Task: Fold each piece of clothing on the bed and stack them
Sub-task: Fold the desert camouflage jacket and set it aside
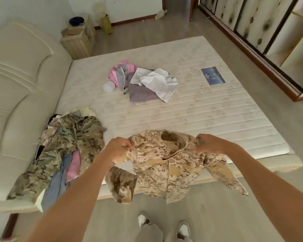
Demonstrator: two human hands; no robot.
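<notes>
A tan desert-camouflage jacket (pixel 164 165) hangs in front of me over the near edge of the bare mattress (pixel 191 109). My left hand (pixel 118 148) grips its left shoulder and my right hand (pixel 209 143) grips its right shoulder, so collar and front face up and the sleeves dangle. To the left lies a heap of green camouflage clothes (pixel 73 142) with pink and blue pieces under it. Further back on the mattress sits a second heap of pink, grey and white clothes (pixel 147 82).
A white ball (pixel 108 86) lies beside the far heap. A padded cream headboard (pixel 19 95) runs along the left. A wooden nightstand (pixel 77 41) stands behind the bed, and a wardrobe with sliding doors (pixel 262 28) lines the right. My feet (pixel 163 224) stand on the grey floor.
</notes>
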